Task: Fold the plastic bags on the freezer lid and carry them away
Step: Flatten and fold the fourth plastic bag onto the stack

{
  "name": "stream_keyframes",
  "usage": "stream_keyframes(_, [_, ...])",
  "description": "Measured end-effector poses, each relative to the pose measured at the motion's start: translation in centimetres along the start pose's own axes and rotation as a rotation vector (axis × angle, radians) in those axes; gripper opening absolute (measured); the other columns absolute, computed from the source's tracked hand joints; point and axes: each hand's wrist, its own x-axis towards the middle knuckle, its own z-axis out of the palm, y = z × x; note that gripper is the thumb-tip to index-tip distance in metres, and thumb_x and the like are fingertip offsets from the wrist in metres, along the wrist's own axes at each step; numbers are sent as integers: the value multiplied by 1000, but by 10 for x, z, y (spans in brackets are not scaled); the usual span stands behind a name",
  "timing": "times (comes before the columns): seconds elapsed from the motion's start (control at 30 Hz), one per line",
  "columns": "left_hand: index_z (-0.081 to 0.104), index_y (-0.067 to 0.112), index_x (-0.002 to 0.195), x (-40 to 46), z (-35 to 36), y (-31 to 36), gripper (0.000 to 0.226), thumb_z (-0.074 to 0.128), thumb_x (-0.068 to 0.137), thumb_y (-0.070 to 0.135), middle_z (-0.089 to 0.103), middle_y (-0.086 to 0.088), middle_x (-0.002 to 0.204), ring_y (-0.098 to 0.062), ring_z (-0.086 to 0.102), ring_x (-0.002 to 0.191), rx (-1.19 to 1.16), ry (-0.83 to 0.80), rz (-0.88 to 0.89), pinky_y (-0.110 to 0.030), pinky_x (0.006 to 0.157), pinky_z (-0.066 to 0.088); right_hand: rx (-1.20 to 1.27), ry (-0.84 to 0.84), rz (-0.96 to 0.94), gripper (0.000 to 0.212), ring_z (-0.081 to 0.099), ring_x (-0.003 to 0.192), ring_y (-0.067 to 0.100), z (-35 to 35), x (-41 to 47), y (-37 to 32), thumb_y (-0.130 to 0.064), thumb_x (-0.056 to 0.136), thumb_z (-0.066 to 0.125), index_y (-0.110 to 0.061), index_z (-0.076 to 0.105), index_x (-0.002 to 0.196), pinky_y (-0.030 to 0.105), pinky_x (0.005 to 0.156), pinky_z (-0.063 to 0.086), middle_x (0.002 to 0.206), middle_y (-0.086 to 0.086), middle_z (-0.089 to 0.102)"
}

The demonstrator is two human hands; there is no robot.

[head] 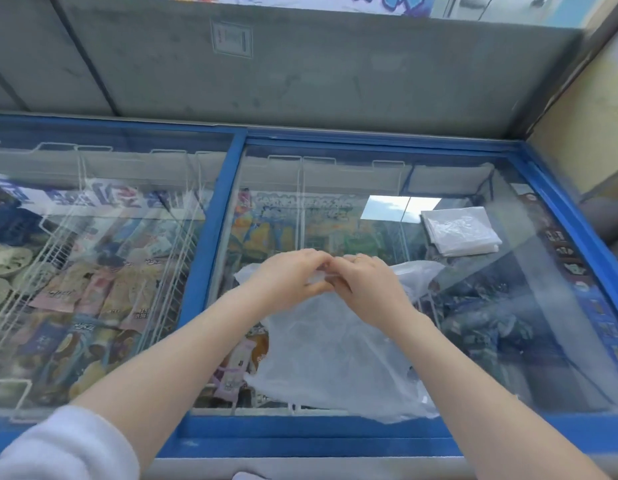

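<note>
folding is partly done: a flat stack of folded clear plastic bags lies on the blue-framed glass freezer lid, while a loose translucent plastic bag, spread nearer than that stack, is pinched by the left hand and right hand; carrying away remains.

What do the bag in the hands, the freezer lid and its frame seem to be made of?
Bag: thin translucent plastic film, crinkled and soft.
Freezer lid: likely glass, clear and glossy; it reflects sky and shows the goods beneath.
Frame: blue, smooth; painted metal or plastic, unclear which.
</note>
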Motion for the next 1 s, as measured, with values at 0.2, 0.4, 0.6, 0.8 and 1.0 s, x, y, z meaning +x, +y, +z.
stream_keyframes(0.2, [58, 17, 79, -13, 9, -46, 22, 51, 94, 31, 61, 2, 72, -19, 55, 71, -112, 21, -120, -33, 64, 44, -79, -445, 184, 37, 40, 63, 18, -14, -24, 42, -37, 92, 52, -21, 34, 64, 26, 70, 24, 60, -9, 39])
stream_keyframes(0.4, [55, 24, 113, -8, 12, -41, 36, 54, 88, 49, 62, 6, 110, -17, 57, 99, -1, -148, -142, -35, 79, 49, 180, -252, 306, 5, 49, 72, 24, -16, -35, 52, -3, 82, 55, -1, 53, 79, 29, 60, 30, 73, 3, 52])
stream_keyframes(0.6, [33, 25, 121, 15, 24, 7, 36, 54, 92, 29, 62, -5, 107, -28, 59, 92, -234, -40, 126, -40, 78, 48, 332, 4, 308, 17, 53, 73, 14, -49, -32, 62, -11, 74, 75, -13, 66, 88, 22, 67, 41, 78, -7, 59])
stream_keyframes(0.8, [48, 31, 84, 21, 32, 8, 15, 55, 91, 20, 55, 19, 76, 4, 53, 74, -468, 27, 129, -21, 71, 45, 1158, -50, 608, 14, 56, 64, 3, -81, -69, 112, -24, 66, 80, -22, 67, 69, 20, 67, 42, 68, -10, 62])
stream_keyframes(1.0, [56, 28, 73, 28, 36, 19, 19, 56, 91, 24, 55, 11, 62, -5, 43, 55, -467, -37, 11, -19, 56, 36, 970, -427, 615, 18, 56, 69, 0, -87, -75, 131, -29, 83, 66, -22, 67, 65, 26, 72, 34, 67, -14, 61])
